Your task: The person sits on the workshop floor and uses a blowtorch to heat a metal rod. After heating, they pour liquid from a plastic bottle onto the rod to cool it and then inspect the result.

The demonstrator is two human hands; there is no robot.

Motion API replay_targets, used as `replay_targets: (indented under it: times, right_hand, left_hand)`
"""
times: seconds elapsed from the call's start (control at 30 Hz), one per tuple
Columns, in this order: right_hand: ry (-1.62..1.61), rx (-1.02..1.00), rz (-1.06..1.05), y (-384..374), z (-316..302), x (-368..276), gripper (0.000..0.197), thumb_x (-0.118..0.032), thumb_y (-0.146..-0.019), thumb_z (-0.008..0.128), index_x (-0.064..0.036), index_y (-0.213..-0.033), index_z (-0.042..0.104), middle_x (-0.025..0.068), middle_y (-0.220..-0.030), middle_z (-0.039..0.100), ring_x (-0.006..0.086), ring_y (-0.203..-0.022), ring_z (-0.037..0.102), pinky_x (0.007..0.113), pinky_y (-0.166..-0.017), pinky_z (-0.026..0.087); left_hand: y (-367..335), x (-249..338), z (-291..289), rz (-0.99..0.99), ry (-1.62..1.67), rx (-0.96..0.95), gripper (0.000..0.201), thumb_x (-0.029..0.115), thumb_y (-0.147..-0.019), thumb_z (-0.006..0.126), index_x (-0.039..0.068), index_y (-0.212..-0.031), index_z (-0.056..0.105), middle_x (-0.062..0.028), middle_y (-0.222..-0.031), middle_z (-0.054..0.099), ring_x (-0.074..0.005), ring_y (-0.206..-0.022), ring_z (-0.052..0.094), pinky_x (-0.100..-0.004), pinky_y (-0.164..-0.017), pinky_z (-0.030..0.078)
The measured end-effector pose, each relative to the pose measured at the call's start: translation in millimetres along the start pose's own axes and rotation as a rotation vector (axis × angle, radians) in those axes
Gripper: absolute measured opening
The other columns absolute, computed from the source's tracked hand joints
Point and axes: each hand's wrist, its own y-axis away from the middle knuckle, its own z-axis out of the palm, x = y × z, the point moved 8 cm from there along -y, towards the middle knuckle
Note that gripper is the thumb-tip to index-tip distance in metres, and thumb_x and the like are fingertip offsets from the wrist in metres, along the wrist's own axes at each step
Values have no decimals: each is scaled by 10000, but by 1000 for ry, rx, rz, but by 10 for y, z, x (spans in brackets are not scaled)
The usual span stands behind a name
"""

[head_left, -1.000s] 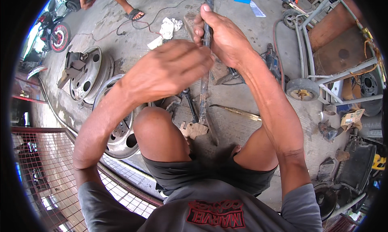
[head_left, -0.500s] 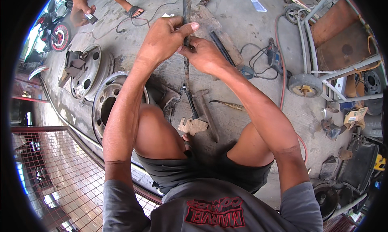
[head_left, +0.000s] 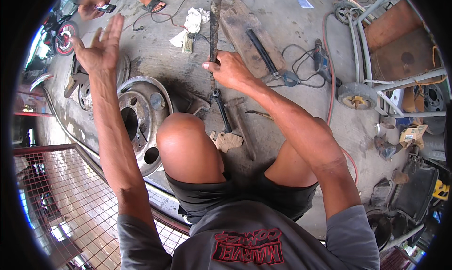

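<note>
My right hand (head_left: 230,70) is wrapped around a long dark metal rod (head_left: 215,23), which stands roughly upright in front of me and runs out of the top of the picture. Up at the left, my left hand (head_left: 100,48) is raised with its fingers spread and nothing in it. Below the rod lies a black shaft with a round joint end (head_left: 221,111). A hammer (head_left: 242,128) rests beside that shaft, and a piece of cardboard (head_left: 227,141) is at its near end. My right forearm partly covers a thin pointed tool (head_left: 259,113).
Two steel wheel rims stand at left, the nearer rim (head_left: 153,114) beside my knee. A wooden board (head_left: 252,25) carries a black tube (head_left: 261,52). Right of it are a corded power tool (head_left: 322,63) and a wheeled metal cart (head_left: 358,96). Another person's hand (head_left: 90,10) holds a phone.
My left hand has let go of the rod and swung up to the left, opening. My right hand still grips the rod, slightly lower. A white cloth behind my hands has come into view.
</note>
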Motion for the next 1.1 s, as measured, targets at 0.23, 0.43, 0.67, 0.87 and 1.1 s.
replay_targets:
  times: [0.23, 0.43, 0.67, 0.87, 1.1]
  right_hand:
    - [-1, 1, 15, 34, 35, 100, 330, -308, -988, 699, 5, -1089, 733, 236, -925, 737, 364, -897, 729, 482, -821, 536]
    - [50, -22, 75, 36, 37, 196, 346, -326, -982, 707, -2, -1101, 734, 229, -925, 738, 362, -898, 726, 484, -821, 533]
    - [51, -31, 65, 27, 99, 198, 350, -329, -985, 701, -6, -1117, 732, 234, -958, 739, 358, -944, 729, 494, -853, 538]
    - [48, -43, 63, 20, 106, 220, 343, -322, -989, 694, -6, -1120, 732, 243, -975, 737, 367, -954, 730, 497, -860, 541]
    - [55, -69, 74, 10, 142, 126, 304, -282, -980, 698, 5, -1076, 723, 255, -961, 734, 407, -963, 725, 505, -863, 537]
  left_hand:
    - [-510, 188, -8, 21, -12, -65, 746, 389, -1094, 501, -92, -1552, 163, -385, -1493, 351, -525, -1354, 484, -599, -1131, 493]
    - [-371, 86, 192, 153, -292, -8, 454, 365, -1046, 625, 7, -1302, 514, -74, -1116, 563, -173, -909, 559, -291, -800, 589]
    - [-651, 272, -143, 146, -210, 15, 309, -34, -1055, 508, -87, -1334, 385, -202, -1270, 516, -332, -1173, 615, -417, -1036, 611]
    - [-398, 70, -39, 39, -207, -7, 260, -70, -1023, 508, -189, -1227, 400, -277, -1240, 540, -375, -1113, 651, -427, -1022, 619]
    - [49, -235, 110, -213, -193, -251, 283, -29, -975, 505, -169, -1221, 490, -299, -1235, 600, -364, -1089, 638, -404, -969, 563]
